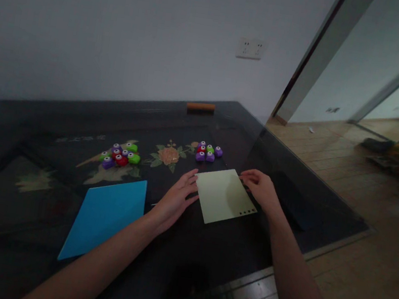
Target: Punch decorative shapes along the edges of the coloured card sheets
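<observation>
A pale yellow-green paper sheet (223, 195) lies flat on the dark glass-topped table (207, 250), with a short row of small punched holes near its right front edge. My left hand (176, 200) rests at the sheet's left edge, fingers stretched and touching it. My right hand (261, 187) touches the sheet's far right corner, fingers curled loosely on the edge. A blue paper sheet (107, 216) lies to the left of my left forearm.
Two clusters of small craft punches sit beyond the paper: a green, purple and red one (120, 155) at the left, a mostly purple one (208, 152) at the right. An orange-brown block (200, 106) lies by the wall. The table's right edge drops to a tiled floor (361, 273).
</observation>
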The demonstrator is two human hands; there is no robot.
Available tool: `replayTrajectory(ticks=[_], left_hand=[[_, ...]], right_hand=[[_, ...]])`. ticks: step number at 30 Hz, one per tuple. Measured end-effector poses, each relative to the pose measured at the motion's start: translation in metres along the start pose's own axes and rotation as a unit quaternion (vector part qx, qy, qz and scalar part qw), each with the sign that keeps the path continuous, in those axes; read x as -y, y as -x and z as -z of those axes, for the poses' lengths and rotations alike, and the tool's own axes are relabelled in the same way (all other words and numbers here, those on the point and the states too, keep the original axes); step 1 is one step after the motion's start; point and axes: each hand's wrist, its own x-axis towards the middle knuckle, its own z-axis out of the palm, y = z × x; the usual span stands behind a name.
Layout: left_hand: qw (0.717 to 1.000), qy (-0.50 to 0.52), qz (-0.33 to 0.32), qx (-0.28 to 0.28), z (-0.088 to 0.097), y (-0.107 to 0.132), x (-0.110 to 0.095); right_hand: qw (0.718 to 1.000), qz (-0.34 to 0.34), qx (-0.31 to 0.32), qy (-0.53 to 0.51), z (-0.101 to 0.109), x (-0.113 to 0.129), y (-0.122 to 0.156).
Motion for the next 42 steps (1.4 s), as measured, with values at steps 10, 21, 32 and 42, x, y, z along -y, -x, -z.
replayTrajectory(ticks=[10, 21, 32, 42], left_hand=[[0.997, -0.075, -0.023, 0.013, 0.006, -0.003, 0.003], [0.692, -0.637, -0.318, 0.119, 0.001, 0.008, 0.042], [0.633, -0.692, -0.331, 0.105, 0.003, 0.006, 0.055], [0.602, -0.716, -0.340, 0.100, 0.001, 0.009, 0.054]], right_hand=[[1.000, -0.003, -0.007, 0.013, 0.000, 0.001, 0.000], [0.952, 0.208, 0.014, 0.223, -0.024, 0.013, -0.031], [0.918, 0.218, 0.069, 0.323, -0.044, 0.014, -0.050], [0.925, 0.230, 0.056, 0.298, -0.045, 0.009, -0.050]])
